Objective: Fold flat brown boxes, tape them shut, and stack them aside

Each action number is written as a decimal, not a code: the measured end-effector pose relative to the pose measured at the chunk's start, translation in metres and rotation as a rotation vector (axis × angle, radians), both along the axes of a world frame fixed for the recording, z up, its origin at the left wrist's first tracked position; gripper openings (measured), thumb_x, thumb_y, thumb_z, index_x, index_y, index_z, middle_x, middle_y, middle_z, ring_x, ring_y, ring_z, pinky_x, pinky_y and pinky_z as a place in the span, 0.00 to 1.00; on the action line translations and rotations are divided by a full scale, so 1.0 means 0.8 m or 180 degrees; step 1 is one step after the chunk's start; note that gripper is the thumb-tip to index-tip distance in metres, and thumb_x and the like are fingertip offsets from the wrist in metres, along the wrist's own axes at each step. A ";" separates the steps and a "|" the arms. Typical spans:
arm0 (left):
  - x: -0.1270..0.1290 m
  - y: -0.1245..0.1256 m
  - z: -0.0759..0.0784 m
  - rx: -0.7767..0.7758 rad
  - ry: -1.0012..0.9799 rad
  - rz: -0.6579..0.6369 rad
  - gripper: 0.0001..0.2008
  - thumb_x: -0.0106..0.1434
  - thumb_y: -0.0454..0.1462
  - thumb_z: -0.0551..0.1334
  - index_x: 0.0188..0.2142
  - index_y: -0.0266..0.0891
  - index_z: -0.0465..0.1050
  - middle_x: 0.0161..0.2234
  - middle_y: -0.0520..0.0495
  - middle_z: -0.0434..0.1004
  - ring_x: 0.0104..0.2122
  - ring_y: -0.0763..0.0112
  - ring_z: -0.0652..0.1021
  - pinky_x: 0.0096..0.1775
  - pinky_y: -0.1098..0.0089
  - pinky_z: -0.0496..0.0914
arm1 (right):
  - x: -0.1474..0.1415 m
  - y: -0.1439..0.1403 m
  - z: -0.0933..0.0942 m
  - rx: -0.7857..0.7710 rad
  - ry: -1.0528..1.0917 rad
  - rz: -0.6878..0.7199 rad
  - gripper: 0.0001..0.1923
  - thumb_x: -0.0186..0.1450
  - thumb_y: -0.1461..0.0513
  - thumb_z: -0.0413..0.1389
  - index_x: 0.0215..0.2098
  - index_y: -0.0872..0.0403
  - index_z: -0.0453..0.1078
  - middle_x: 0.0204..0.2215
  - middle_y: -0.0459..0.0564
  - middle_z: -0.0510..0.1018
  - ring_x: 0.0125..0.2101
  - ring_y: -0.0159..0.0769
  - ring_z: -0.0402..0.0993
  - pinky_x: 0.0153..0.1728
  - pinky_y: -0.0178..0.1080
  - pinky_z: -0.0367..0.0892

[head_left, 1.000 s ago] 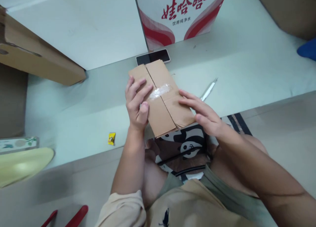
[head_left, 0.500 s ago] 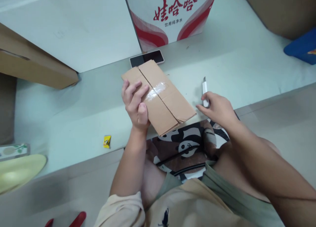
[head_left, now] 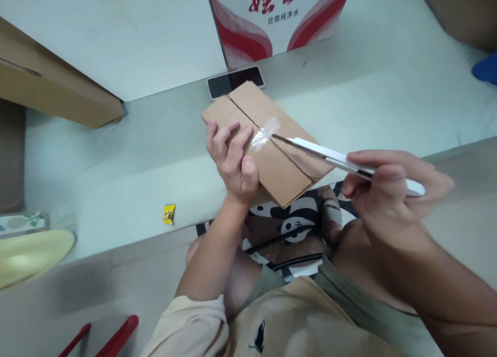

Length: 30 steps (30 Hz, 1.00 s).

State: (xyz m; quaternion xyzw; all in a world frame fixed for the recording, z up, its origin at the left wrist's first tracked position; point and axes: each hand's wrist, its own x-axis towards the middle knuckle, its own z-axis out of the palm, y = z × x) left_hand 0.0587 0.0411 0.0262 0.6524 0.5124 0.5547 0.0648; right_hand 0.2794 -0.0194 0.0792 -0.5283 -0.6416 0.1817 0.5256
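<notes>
A flat brown cardboard box (head_left: 289,165) is tilted over the table's near edge, its middle seam crossed by a strip of clear tape (head_left: 265,133). My left hand (head_left: 236,163) grips the box from its left side, thumb and fingers lying over the top face. In my right hand (head_left: 396,191) is a white utility knife (head_left: 330,154), fingers wrapped round its handle. The knife's blade is out, and its tip is at the seam right beside the tape. Whether the tip has gone into the tape I cannot tell.
A black-screened phone (head_left: 236,82) lies behind the box, before a white and red carton (head_left: 279,36). A small yellow packet (head_left: 169,213) is on the table (head_left: 116,186) at left, near a pale yellow dish-like object (head_left: 34,253). A long brown carton (head_left: 58,83) stands far left.
My right hand has picked the utility knife up off the table and brought its blade to the tape. The box, in my left hand, has shifted slightly right in view.
</notes>
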 end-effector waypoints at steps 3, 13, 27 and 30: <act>0.002 0.001 0.002 0.0004 0.0070 0.0029 0.32 0.69 0.59 0.41 0.50 0.48 0.75 0.54 0.43 0.73 0.70 0.53 0.60 0.73 0.49 0.48 | -0.012 -0.001 0.009 0.0291 -0.0075 -0.0091 0.16 0.71 0.49 0.55 0.40 0.48 0.80 0.20 0.46 0.74 0.18 0.34 0.73 0.17 0.38 0.65; -0.003 0.000 -0.001 0.0047 0.0148 -0.0050 0.29 0.70 0.56 0.42 0.52 0.49 0.75 0.54 0.45 0.74 0.67 0.53 0.64 0.73 0.49 0.49 | -0.029 0.001 0.021 0.0236 -0.0520 0.0077 0.13 0.72 0.52 0.55 0.43 0.46 0.81 0.24 0.46 0.81 0.20 0.34 0.76 0.23 0.39 0.72; -0.008 0.002 -0.003 0.0022 0.0227 0.0224 0.33 0.68 0.60 0.40 0.47 0.48 0.78 0.50 0.45 0.78 0.68 0.53 0.66 0.71 0.49 0.55 | -0.038 -0.005 0.026 0.0352 -0.0597 -0.0064 0.13 0.73 0.58 0.54 0.39 0.46 0.81 0.20 0.43 0.78 0.21 0.32 0.77 0.25 0.37 0.71; -0.008 0.003 -0.003 0.0312 0.0278 0.0157 0.29 0.70 0.55 0.43 0.47 0.47 0.78 0.50 0.45 0.78 0.64 0.55 0.70 0.70 0.49 0.59 | -0.033 -0.012 0.027 0.0412 -0.0681 -0.0182 0.13 0.73 0.59 0.54 0.39 0.44 0.81 0.19 0.41 0.77 0.21 0.31 0.77 0.24 0.37 0.70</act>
